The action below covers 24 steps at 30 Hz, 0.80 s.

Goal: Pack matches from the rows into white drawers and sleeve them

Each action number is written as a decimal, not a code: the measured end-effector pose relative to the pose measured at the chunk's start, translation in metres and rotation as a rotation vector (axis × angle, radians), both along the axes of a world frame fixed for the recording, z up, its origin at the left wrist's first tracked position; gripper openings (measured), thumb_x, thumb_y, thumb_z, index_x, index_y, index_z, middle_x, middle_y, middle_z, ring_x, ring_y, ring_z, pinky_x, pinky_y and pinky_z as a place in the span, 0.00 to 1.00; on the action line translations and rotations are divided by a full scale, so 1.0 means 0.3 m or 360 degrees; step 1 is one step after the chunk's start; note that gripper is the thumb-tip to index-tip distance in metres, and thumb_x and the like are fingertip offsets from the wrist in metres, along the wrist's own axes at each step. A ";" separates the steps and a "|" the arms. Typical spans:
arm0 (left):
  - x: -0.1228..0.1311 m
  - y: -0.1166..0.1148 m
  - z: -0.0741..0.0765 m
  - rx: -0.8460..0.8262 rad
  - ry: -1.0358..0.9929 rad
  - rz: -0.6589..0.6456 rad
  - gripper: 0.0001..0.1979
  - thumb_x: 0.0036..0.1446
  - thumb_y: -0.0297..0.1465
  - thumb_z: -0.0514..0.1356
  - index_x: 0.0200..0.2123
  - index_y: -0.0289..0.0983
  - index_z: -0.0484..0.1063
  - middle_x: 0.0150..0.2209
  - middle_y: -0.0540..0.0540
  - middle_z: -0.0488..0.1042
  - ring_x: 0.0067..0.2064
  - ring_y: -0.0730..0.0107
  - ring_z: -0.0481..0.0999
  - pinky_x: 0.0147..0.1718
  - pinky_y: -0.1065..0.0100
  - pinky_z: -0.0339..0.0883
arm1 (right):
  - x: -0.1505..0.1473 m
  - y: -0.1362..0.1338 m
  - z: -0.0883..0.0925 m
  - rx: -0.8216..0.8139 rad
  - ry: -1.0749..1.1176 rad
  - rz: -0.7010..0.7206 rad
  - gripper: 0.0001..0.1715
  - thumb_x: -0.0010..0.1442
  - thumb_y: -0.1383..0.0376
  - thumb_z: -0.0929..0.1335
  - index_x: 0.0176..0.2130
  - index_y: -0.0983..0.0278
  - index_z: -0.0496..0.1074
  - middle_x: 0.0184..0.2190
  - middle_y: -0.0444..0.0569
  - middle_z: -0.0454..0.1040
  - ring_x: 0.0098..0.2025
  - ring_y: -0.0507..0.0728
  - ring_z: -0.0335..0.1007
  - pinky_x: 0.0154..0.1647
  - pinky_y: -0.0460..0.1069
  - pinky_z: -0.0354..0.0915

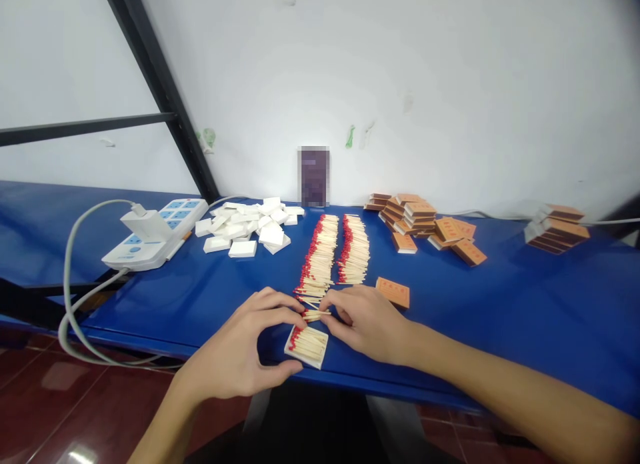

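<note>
A white matchbox tray (320, 359) lies at the table's front edge with red-headed matches (307, 344) inside it. My left hand (250, 344) arches around its left side, thumb and fingers spread apart, the fingertips at the red heads of a few loose matches. Those matches (314, 313) are pinched at their pale ends between the thumb and forefinger of my right hand (367, 321), just beyond the tray. Two long rows of matches, a left row (320, 251) and a right row (354, 251), stretch away behind my hands.
White trays (245, 224) are heaped at the back left, beside a power strip (155, 234) with cables. Orange matchbox sleeves (420, 217) are piled at the back right, with another stack (557, 229) farther right. One orange sleeve (393, 292) lies beyond my right hand.
</note>
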State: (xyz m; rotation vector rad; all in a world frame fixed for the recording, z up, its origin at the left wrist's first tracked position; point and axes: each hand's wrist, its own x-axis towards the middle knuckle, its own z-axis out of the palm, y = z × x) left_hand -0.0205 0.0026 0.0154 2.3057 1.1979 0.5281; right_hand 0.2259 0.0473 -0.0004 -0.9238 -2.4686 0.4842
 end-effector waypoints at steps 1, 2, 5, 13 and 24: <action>-0.001 -0.001 -0.001 -0.0003 0.0002 0.0005 0.18 0.52 0.33 0.69 0.47 0.46 0.75 0.56 0.47 0.72 0.58 0.53 0.70 0.64 0.46 0.56 | 0.000 0.000 0.000 -0.0002 0.0006 -0.0001 0.04 0.64 0.68 0.68 0.39 0.64 0.74 0.21 0.38 0.63 0.24 0.50 0.58 0.30 0.46 0.50; -0.001 -0.001 -0.002 -0.0002 0.0002 0.0008 0.18 0.52 0.32 0.69 0.47 0.46 0.75 0.56 0.47 0.72 0.59 0.53 0.70 0.64 0.46 0.56 | -0.001 0.000 0.001 -0.0007 0.0012 -0.0005 0.04 0.64 0.68 0.68 0.38 0.64 0.74 0.21 0.38 0.63 0.24 0.50 0.58 0.30 0.46 0.50; -0.003 0.001 -0.007 0.0020 -0.0005 0.0001 0.16 0.54 0.33 0.68 0.47 0.46 0.75 0.55 0.47 0.72 0.58 0.54 0.70 0.64 0.48 0.58 | -0.002 0.001 0.001 -0.0040 0.0023 -0.0020 0.04 0.64 0.68 0.67 0.37 0.64 0.74 0.20 0.37 0.62 0.23 0.49 0.58 0.30 0.46 0.50; -0.003 0.005 -0.010 0.0016 0.0000 -0.0002 0.15 0.56 0.34 0.68 0.48 0.46 0.75 0.56 0.47 0.73 0.58 0.56 0.70 0.63 0.50 0.60 | -0.001 0.006 -0.011 -0.0010 0.0031 -0.0001 0.04 0.63 0.69 0.68 0.37 0.63 0.74 0.19 0.37 0.61 0.23 0.49 0.57 0.30 0.46 0.50; 0.005 0.004 0.001 -0.0003 -0.0001 -0.0005 0.15 0.54 0.33 0.69 0.46 0.44 0.74 0.53 0.46 0.72 0.57 0.56 0.71 0.64 0.51 0.58 | -0.005 0.002 0.000 -0.0071 -0.0044 -0.0046 0.04 0.62 0.67 0.69 0.39 0.62 0.75 0.20 0.36 0.62 0.23 0.49 0.57 0.30 0.46 0.49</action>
